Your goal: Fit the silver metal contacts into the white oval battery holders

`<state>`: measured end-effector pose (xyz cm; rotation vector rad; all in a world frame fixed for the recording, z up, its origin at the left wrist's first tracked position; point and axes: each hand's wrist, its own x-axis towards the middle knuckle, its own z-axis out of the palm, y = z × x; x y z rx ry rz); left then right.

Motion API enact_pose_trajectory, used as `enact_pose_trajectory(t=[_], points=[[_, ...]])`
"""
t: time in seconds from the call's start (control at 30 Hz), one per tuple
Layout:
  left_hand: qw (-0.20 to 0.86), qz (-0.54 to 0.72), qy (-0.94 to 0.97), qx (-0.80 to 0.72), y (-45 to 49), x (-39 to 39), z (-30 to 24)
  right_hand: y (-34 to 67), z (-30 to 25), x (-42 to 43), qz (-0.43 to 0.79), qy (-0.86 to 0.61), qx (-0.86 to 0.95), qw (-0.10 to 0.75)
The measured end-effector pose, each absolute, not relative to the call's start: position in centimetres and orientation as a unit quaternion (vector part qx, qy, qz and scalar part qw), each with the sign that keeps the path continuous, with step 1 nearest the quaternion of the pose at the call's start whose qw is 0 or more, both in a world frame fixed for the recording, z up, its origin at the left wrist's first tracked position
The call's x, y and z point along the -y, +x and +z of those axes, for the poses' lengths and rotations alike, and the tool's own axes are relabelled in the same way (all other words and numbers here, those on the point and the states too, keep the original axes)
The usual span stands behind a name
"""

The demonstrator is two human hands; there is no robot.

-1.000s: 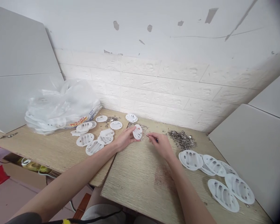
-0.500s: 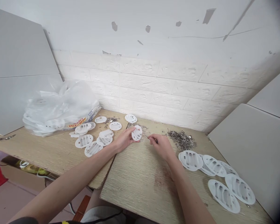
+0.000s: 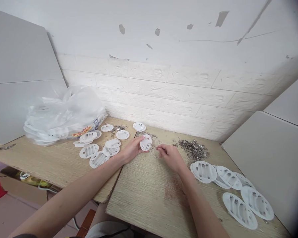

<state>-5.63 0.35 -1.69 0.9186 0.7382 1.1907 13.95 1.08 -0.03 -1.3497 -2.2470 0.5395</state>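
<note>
My left hand (image 3: 133, 150) grips a round white plastic disc (image 3: 146, 142) by its left edge, tilted up off the table. Slots and small metal pieces show on its face. In my right hand (image 3: 170, 155) a thin metal tool (image 3: 155, 146) is pinched, its tip at the right side of the disc. The tool's exact kind is too small to tell. Behind the disc lie scattered small metal parts (image 3: 152, 135). A larger heap of metal pieces (image 3: 195, 149) sits beyond my right hand.
Several white discs (image 3: 239, 210) lie at the right, others (image 3: 99, 159) at the left. A plastic bag (image 3: 64, 115) of discs stands at the back left. Another disc (image 3: 139, 126) is near the brick-patterned wall (image 3: 149, 89). Grey panels (image 3: 260, 152) border the table (image 3: 144, 195).
Both hands stay nearly in place, still holding the disc and the tool. The tool tip remains at the disc's right side; the whole view has shifted very slightly.
</note>
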Motion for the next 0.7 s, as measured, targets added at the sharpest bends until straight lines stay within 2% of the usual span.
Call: enact_pose_trajectory(t=[0.37,0.7], points=[[0.651,0.526,0.434,-0.334,-5.44,0.07,-1.35,13.84,0.37,-0.83,0.165,-0.508,0.82,0.204],[0.568,0.474,0.562,-0.371,-5.57,0.41,-1.73,13.45,0.8,-0.35,0.058,-0.544,0.826,0.135]])
